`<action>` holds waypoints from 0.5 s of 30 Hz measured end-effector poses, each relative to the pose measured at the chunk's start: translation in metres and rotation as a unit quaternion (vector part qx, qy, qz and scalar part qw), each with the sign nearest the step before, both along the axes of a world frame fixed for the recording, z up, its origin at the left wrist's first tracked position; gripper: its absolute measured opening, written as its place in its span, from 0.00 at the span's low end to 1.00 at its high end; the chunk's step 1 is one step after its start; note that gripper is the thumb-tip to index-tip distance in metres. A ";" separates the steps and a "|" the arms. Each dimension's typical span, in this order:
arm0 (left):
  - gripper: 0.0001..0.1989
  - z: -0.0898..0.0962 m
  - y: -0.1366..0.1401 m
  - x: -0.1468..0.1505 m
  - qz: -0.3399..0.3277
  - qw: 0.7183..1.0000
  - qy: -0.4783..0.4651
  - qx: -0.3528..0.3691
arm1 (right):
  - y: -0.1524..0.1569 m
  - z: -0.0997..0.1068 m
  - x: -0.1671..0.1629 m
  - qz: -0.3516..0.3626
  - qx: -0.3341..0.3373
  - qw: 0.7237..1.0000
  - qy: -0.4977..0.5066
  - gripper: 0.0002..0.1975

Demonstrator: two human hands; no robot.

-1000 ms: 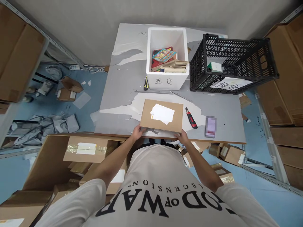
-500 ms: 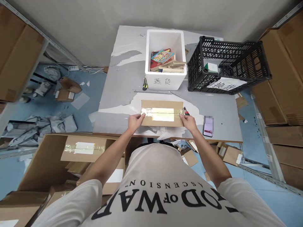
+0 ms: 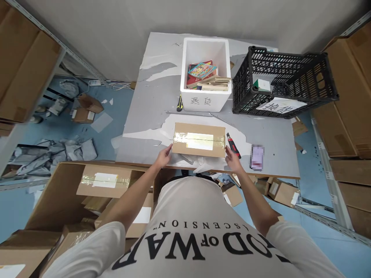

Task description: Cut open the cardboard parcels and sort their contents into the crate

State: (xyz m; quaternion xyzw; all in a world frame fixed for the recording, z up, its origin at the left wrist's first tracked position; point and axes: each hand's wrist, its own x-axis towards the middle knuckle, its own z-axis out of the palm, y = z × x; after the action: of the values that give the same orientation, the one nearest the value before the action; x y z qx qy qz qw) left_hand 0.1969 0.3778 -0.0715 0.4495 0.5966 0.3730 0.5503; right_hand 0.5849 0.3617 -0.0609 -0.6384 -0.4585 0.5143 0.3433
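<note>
Taped carton (image 3: 199,140) flanked by left hand (image 3: 164,156), right hand (image 3: 233,160); both grips unclear; right-edge room narrowed by red utility knife (image 3: 233,146).

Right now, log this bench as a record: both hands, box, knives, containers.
Left hand: at the box's left end; contact unclear
Right hand: at its right end; contact unclear
Cardboard box: tape and white label facing up
Red-and-black knife: right of box
Yellow-and-black knife: by white bin's left side
White bin: holds books
Black crate: right of bin
</note>
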 end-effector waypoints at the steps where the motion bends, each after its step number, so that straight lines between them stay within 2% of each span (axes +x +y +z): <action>1: 0.32 -0.007 -0.006 0.002 -0.018 1.000 0.012 0.004 | -0.006 -0.007 -0.003 0.029 0.006 0.999 -0.016 0.35; 3: 0.30 -0.018 -0.013 0.009 -0.023 0.999 0.036 0.003 | -0.012 -0.016 -0.013 0.054 0.008 0.997 -0.048 0.31; 5: 0.29 -0.021 -0.014 0.016 -0.004 0.999 0.051 0.000 | -0.012 -0.018 -0.024 0.035 0.008 0.998 -0.060 0.26; 7: 0.30 -0.018 -0.012 0.018 0.003 0.998 0.057 0.001 | -0.009 -0.014 -0.029 0.016 0.009 0.998 -0.061 0.25; 11: 0.29 0.006 -0.007 0.017 0.009 0.997 0.076 0.030 | 0.002 0.011 -0.021 0.025 0.051 0.997 -0.053 0.28; 15: 0.26 0.040 0.004 0.021 0.067 0.985 0.149 0.049 | 0.020 0.040 -0.008 0.037 0.072 0.988 -0.132 0.28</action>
State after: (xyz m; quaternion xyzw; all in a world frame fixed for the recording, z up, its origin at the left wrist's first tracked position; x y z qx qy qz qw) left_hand 0.2179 0.3817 -0.0317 0.4854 0.6819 0.3665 0.4064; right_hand 0.5767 0.3818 -0.0207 -0.6563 -0.5593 0.4037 0.3057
